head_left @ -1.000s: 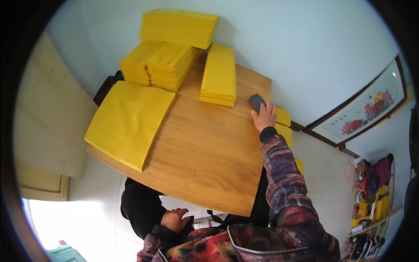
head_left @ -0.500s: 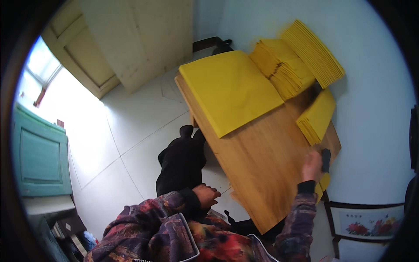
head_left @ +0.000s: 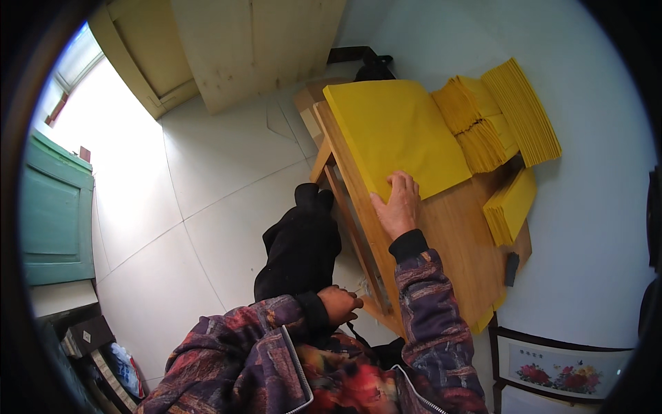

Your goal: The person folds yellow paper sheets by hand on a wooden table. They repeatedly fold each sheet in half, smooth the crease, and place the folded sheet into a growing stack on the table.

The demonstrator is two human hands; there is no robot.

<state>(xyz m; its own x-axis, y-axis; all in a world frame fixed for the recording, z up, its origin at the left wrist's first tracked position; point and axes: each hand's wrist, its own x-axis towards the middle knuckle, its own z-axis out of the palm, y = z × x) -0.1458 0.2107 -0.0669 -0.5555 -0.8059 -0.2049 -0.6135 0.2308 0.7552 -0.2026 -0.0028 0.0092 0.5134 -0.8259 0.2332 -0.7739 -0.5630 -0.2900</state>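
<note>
My right hand [head_left: 400, 203] reaches over the near corner of a large stack of yellow sheets [head_left: 393, 131] on a wooden table [head_left: 455, 248]. Its thumb and fingers are apart with nothing between them, and the fingertips are at the stack's edge; whether they press on it I cannot tell. Low by my lap, my left hand [head_left: 339, 304] rests with loosely bent fingers and nothing visible in it. A small dark grey block [head_left: 512, 269] lies near the table's right edge.
Folded yellow bundles [head_left: 476, 124] and a fanned yellow pile [head_left: 524, 114] stand by the wall. A smaller yellow stack [head_left: 510, 207] lies nearer. Left of the table is a black-covered object [head_left: 300, 241] on the tiled floor. A framed flower picture [head_left: 565, 366] stands at lower right.
My right hand has moved left and away from beside the dark grey block to the large yellow stack's near corner. My left hand stays low. The view has shifted slightly.
</note>
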